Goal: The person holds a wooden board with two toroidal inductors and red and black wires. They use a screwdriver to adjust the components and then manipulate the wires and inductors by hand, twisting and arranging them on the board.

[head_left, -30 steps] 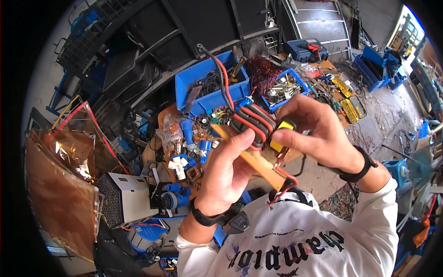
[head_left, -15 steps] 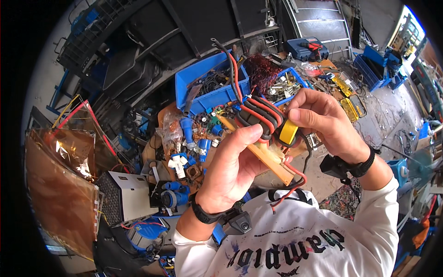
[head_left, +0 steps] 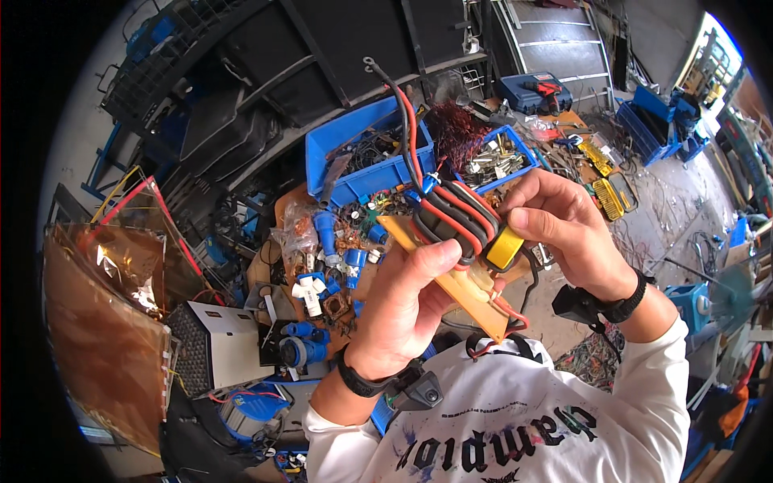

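A thick coil [head_left: 457, 211] wound with red and black wire sits on a yellowish flat board [head_left: 473, 304]. My left hand [head_left: 399, 302] is closed around the board and coil, thumb on the windings and fingers partly hidden underneath. With thumb and forefinger, my right hand [head_left: 558, 229] pinches the coil's right side, at the edge of a bare yellow section [head_left: 506, 248]. The fingertips' exact contact is partly hidden. Two wire leads [head_left: 409, 137], red and black, rise from the coil's far end; one ends in a ring terminal. More red and black wire hangs below the board.
Beyond my hands stand a blue bin [head_left: 366, 187] of cables and a smaller blue tray [head_left: 497, 161] of metal pieces. Blue connectors [head_left: 325, 233] and small parts clutter the left. A tool case [head_left: 533, 92] with a red drill lies farther back. A white box [head_left: 225, 342] stands at lower left.
The coil and board have tilted slightly, with the board's near end lower. My right hand has shifted a little down, still at the yellow section. The loose red wire below hangs differently.
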{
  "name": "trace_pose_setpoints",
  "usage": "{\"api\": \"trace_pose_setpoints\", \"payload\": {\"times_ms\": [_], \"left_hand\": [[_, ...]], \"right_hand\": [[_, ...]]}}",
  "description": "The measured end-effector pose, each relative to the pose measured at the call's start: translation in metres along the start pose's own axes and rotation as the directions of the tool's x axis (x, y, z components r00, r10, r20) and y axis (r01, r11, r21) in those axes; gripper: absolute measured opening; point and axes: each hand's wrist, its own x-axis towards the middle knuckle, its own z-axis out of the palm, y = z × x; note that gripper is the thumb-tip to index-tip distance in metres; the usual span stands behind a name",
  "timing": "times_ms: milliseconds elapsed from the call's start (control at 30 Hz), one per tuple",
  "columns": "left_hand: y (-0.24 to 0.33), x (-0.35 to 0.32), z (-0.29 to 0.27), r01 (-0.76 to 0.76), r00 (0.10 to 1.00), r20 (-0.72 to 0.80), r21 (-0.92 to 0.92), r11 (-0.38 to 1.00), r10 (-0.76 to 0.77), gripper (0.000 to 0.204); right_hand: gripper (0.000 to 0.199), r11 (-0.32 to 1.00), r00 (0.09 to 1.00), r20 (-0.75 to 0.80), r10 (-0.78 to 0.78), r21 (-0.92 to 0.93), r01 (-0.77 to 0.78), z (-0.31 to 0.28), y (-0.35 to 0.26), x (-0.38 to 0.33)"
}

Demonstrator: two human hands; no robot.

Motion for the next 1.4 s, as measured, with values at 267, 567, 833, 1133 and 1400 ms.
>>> {"api": "trace_pose_setpoints", "payload": {"times_ms": [267, 567, 833, 1133, 1400], "left_hand": [[-0.002, 0.000, 0.001, -0.057, 0.998, 0.010, 0.043, 0.997, 0.057, 0.042], [-0.003, -0.001, -0.008, -0.040, 0.999, 0.013, 0.079, 0.996, 0.039, 0.039], [-0.004, 0.005, -0.011, -0.089, 0.996, 0.020, 0.084, 0.993, 0.087, 0.055], [-0.009, 0.011, -0.036, -0.064, 0.998, -0.002, 0.043, 0.997, 0.064, 0.062], [-0.013, 0.004, -0.047, -0.173, 0.980, -0.092, 0.051, 0.984, 0.178, 0.048]], "right_hand": [[0.017, 0.987, 0.981, 0.142, -0.131, -0.074, 0.143, -0.005, 0.000, -0.003], [0.018, 0.951, 0.980, 0.119, -0.158, -0.250, 0.183, 0.003, 0.003, -0.011], [0.024, 0.919, 0.978, 0.075, -0.194, -0.336, 0.208, 0.003, 0.003, -0.007], [0.030, 0.905, 0.954, -0.003, -0.300, -0.318, 0.283, 0.006, 0.020, -0.003], [0.025, 0.934, 0.987, -0.054, -0.154, -0.334, 0.127, 0.010, 0.034, -0.026]]}}
